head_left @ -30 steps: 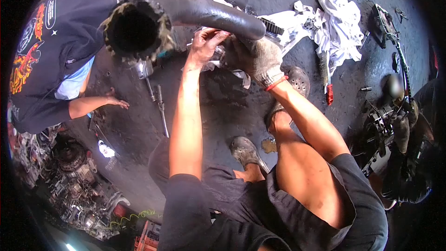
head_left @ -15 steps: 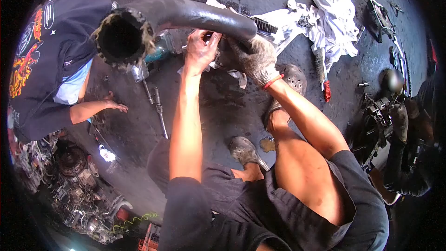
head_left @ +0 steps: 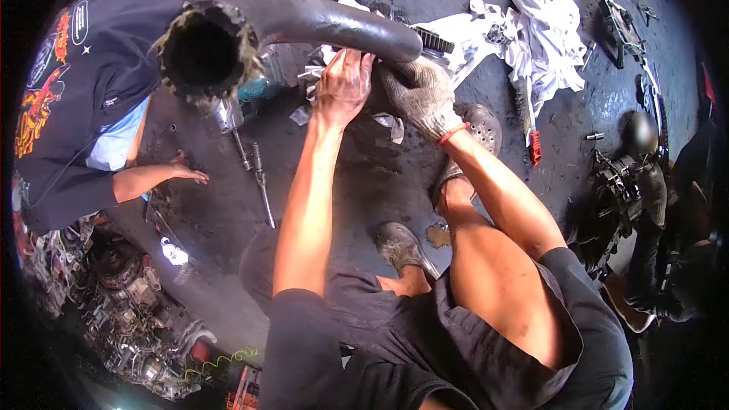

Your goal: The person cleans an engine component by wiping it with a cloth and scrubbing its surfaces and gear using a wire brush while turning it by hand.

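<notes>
A thick, curved black hose (head_left: pixel 326 21) rises close in front of me, its wide open end frayed and facing up at the left. My right hand (head_left: pixel 425 99), in a dirty knitted glove, is closed at the hose's narrower end on the right. My left hand (head_left: pixel 343 89) is bare and smudged. Its fingers are pressed together against the hose's lower side, and their tips are hidden behind it. Whatever lies between the fingertips is out of sight. White cloth (head_left: pixel 471 38) lies on the floor beyond my hands, with a black ribbed strip (head_left: pixel 434 41) on it.
A person in a dark printed top (head_left: pixel 99 99) is at the left, one hand near the floor. An engine (head_left: pixel 137 311) stands lower left. A long socket bar (head_left: pixel 262 182), a red-handled brush (head_left: pixel 534 148) and metal parts (head_left: pixel 623 175) lie on the oily floor (head_left: pixel 342 175).
My left hand has turned and moved slightly right, its fingers straighter against the hose. A dark thing seen between my hands no longer shows. The hose has shifted slightly.
</notes>
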The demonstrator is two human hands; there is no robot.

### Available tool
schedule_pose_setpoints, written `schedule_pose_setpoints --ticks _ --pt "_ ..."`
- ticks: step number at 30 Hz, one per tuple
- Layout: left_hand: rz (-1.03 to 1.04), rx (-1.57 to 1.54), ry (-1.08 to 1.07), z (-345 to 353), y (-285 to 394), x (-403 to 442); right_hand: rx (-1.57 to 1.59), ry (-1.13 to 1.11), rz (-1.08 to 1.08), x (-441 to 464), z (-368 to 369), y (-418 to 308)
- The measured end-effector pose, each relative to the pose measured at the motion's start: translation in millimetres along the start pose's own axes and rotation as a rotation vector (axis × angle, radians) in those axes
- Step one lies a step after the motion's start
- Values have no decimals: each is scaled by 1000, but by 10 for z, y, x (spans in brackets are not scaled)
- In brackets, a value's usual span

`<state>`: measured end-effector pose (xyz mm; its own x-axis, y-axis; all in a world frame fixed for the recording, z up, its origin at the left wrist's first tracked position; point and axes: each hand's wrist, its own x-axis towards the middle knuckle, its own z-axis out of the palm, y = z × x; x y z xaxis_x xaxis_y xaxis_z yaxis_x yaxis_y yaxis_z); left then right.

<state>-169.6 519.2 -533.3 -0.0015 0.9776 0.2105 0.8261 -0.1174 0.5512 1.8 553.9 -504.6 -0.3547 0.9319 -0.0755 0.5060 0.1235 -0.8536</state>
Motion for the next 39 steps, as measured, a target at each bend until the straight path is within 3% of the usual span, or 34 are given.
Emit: schedule_pose_setpoints --ticks 2,5,8,12,15,18,21,24,30,34,39 --pt "-39 12 37 79 6 -45 26 -1 -2 -8 -25 -29" --pt "81 53 117 171 -67 -42 -4 -51 10 20 -37 -1" --pt "1 -157 57 93 -133 -16 47 20 -90 4 -19 36" --pt "15 -204 117 144 -243 -11 59 32 -116 -4 -14 74" --pt "-119 -341 124 127 -223 -10 61 21 -120 -2 -28 77" --pt "-3 -268 234 181 -255 75 68 15 -109 2 -43 58" --pt "-158 -456 220 289 -356 89 66 -17 -81 2 -83 10" --pt "-124 -430 173 254 -423 145 103 -32 -76 -8 -90 -22" --pt "-363 -621 -41 -70 -243 179 90 -80 -56 -1 -82 30" --pt "-404 -916 -4 65 -472 140 81 -50 -87 -1 -69 12" --pt "-494 -875 -181 21 -566 178 62 -132 -27 8 -103 13"
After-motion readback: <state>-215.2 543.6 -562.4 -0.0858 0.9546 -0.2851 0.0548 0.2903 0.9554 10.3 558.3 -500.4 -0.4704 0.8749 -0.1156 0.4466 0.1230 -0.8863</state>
